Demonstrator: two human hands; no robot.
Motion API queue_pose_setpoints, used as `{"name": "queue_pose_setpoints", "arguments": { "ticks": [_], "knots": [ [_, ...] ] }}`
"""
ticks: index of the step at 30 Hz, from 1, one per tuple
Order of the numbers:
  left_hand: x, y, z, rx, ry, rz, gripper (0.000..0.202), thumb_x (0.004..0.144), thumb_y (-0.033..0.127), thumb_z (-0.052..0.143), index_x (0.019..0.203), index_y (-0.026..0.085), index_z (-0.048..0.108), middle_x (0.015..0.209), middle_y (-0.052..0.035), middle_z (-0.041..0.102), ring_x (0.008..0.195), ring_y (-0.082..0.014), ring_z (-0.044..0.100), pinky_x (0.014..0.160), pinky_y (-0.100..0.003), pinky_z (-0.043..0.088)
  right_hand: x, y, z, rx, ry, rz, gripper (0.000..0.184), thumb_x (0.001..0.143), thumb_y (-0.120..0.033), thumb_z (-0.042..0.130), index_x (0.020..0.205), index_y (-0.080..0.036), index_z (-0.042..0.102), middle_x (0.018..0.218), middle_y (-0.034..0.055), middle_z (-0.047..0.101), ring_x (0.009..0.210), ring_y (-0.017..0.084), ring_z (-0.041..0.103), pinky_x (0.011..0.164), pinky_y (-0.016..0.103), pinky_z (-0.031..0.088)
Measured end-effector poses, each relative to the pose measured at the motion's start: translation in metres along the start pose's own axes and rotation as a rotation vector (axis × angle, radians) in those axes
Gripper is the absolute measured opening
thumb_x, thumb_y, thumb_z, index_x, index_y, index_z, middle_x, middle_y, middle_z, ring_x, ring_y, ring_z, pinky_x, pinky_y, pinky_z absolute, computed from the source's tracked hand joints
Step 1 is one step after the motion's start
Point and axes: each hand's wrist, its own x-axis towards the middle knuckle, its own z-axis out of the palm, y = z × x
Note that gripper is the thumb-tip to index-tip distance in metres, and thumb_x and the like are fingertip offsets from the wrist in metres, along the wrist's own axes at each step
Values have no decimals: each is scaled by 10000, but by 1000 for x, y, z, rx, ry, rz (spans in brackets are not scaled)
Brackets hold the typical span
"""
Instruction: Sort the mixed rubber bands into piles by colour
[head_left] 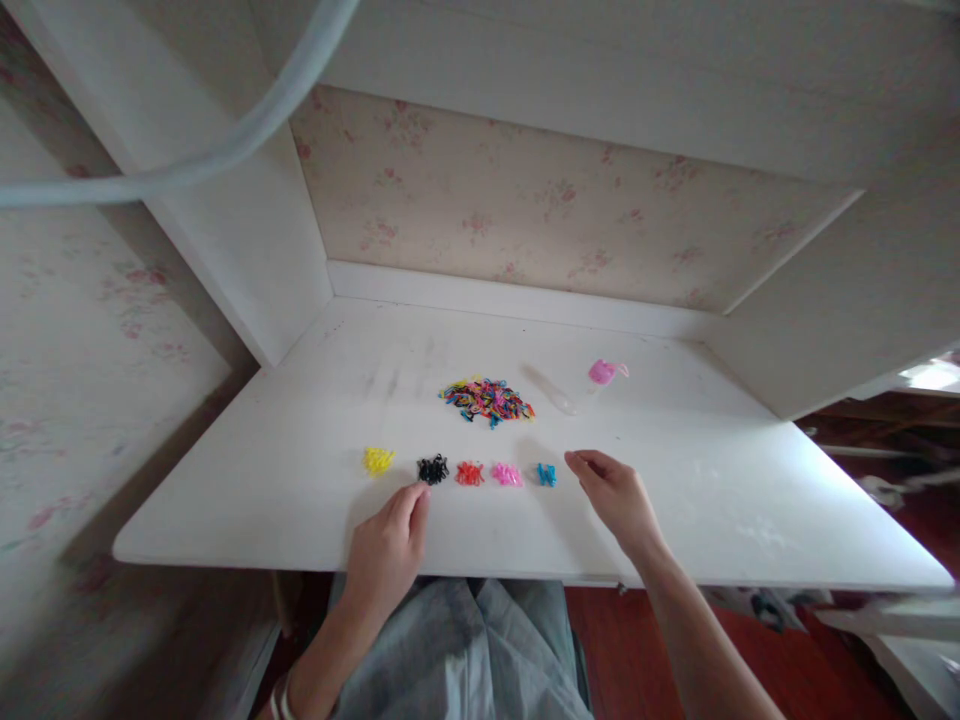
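Small rubber bands lie sorted by colour in a row: yellow bands [378, 460], black bands [433, 470], red bands [470, 473], pink bands [507, 474] and blue bands [546, 475]. Behind the row spreads a mixed heap of coloured rubber bands [489, 400]. My left hand [390, 540] is closed just in front of the black bands, its thumb against the curled fingers. To the right of the blue bands, my right hand [611, 490] hovers in a pinch. Whatever either hand may hold is hidden or too small to name.
A clear, narrow plastic piece [551, 391] lies right of the mixed heap, with a pink item with a loop [602, 372] beyond it. All rest on a white desk [262, 480] with side panels and a back wall. A pale tube [247, 130] crosses the upper left.
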Motion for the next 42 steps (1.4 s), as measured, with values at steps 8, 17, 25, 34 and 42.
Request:
{"name": "queue_pose_setpoints", "arguments": {
  "ticks": [8,17,25,34,42],
  "knots": [
    [9,-7,-25,-406,-103,-150,420,889,506,352,986,179,597,617,13,590,510,-116,523,510,-213,413,63,-28,29,-475,-37,-13,287,789,-411,521,945,-258,708,748,19,684,712,161,604,596,226,361],
    [10,-11,-27,-493,-104,-171,393,877,483,391,979,172,609,613,18,571,518,-109,498,516,-202,391,74,-24,39,-594,-45,-6,311,849,-347,431,968,-252,702,877,66,697,808,187,628,629,242,379],
    [9,-10,-26,-453,-100,-141,363,882,449,390,967,176,614,605,15,572,514,-112,498,516,-202,392,75,-25,42,-621,-55,-19,338,872,-362,406,1001,-245,696,901,74,698,839,188,627,654,240,389],
    [9,-12,-21,-439,-96,-131,340,880,427,406,988,179,613,634,11,601,537,-119,524,538,-208,405,78,-25,44,-651,-57,7,362,869,-410,399,1041,-260,680,929,74,694,873,203,627,674,248,408],
    [9,-10,-20,-409,-108,-113,345,885,423,406,1014,182,616,607,17,578,512,-115,497,521,-208,389,78,-29,47,-667,-69,-28,369,886,-366,361,1041,-247,674,945,100,685,864,216,626,686,268,398]
  ]
}}
